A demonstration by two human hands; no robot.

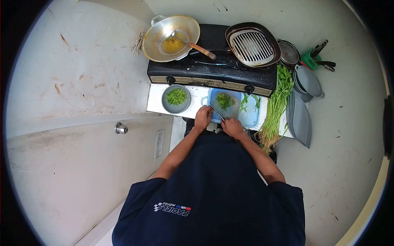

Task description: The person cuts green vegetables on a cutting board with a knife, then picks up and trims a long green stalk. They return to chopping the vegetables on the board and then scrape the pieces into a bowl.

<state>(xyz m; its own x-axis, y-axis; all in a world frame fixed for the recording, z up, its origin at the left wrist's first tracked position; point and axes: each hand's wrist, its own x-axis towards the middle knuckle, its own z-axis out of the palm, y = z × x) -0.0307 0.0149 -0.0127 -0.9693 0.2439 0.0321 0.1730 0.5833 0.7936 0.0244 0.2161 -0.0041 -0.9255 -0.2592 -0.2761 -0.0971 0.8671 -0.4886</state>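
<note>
The knife (217, 112) lies slanted over the near edge of the blue board (250, 119), blade pointing to 10 o'clock. The right hand (232, 127) is closed on its handle. The left hand (203, 117) rests by the blade tip with bent fingers; I cannot tell if it grips anything. Chopped greens (224, 100) lie at 12 o'clock of the knife. From the board, a bowl (176, 110) stands at 9, the stove (213, 71) at 12 and long stalks (277, 104) at 3.

Thin knife (217, 112) slants across blue cutting board (250, 117) — chopped greens (224, 100) heaped.
</note>
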